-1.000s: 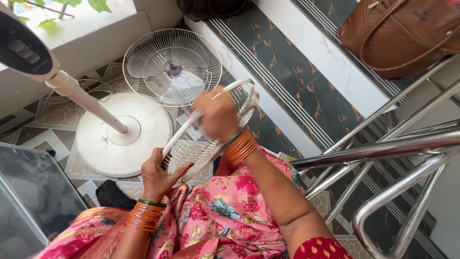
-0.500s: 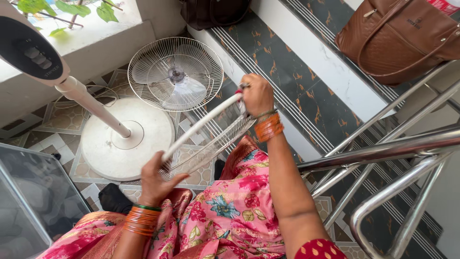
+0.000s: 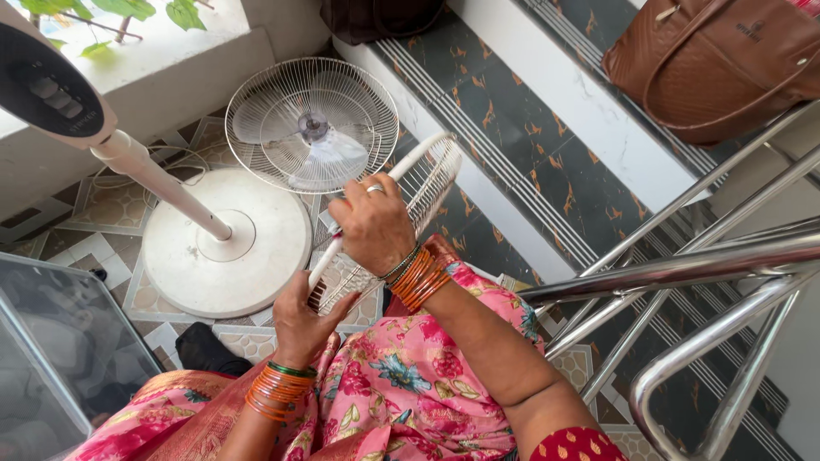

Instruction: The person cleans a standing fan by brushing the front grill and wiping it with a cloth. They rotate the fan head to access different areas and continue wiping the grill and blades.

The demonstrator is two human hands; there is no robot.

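White wire fan guard [image 3: 427, 183] propped on edge over the lap, near the fan stand [image 3: 226, 243], left hand [image 3: 303, 320] gripping its lower rim, right hand [image 3: 371, 224] clasping the middle rim for steadiness.

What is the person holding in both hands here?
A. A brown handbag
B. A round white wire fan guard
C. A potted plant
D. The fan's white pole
B: both the left hand and the right hand grip the white rim of the wire fan guard, held on edge above the lap, while the brown handbag sits apart on the step.
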